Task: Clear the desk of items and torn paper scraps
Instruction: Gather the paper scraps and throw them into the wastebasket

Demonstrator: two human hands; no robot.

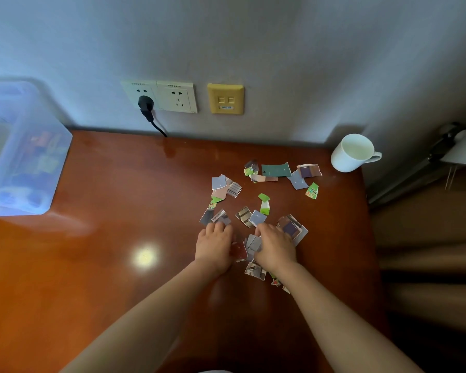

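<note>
Several torn, colour-printed paper scraps (276, 170) lie scattered over the right half of the reddish wooden desk (105, 238). My left hand (214, 246) lies palm down on the desk, its fingertips touching scraps at the left of the pile. My right hand (276, 247) lies palm down on top of scraps in the near part of the pile, and more scraps (254, 270) stick out from under its wrist. Both hands' fingers look slightly bent; whether they pinch any paper is hidden. A white mug (351, 153) stands upright at the desk's far right corner.
A translucent plastic storage box (19, 157) with items inside sits at the desk's far left. The wall behind carries sockets (172, 96), with a black plug and cable (147, 107) running down to the desk's back edge. The desk's right edge (371, 238) drops off beside a curtain.
</note>
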